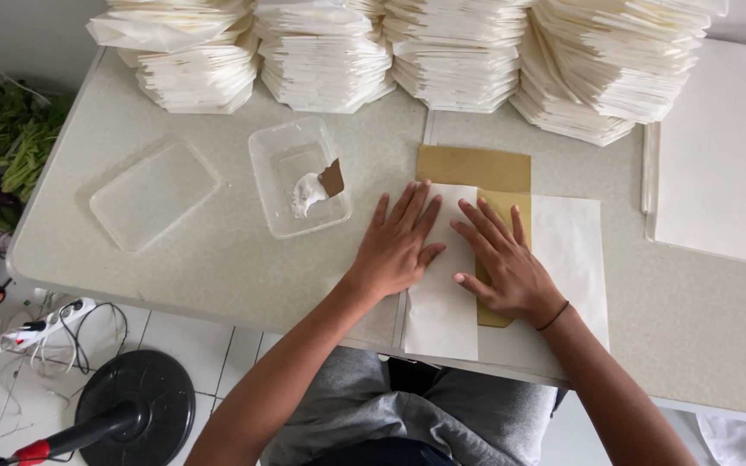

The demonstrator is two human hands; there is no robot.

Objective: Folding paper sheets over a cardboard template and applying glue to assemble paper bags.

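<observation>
Hands flat at frame centre: left hand [397, 243] w/ fingers spread, palm down on folded white paper sheet [442, 302]; right hand [504, 263] likewise open, pressing where the sheet laps over a brown cardboard template [475, 168], gripping nothing. Clear plastic container [298, 177] w/ white glue and a brown card scrap sits just left of them, its lid [154, 195] further left; stacks of folded paper bags [455, 52] along top edge of the table [218, 250].

A white sheet of paper [567, 250] lies flat on the desk [218, 250], near its front edge. Its left part is folded over a brown cardboard piece [477, 168]. The cardboard lies flat too, and its top end sticks out past the fold.
</observation>
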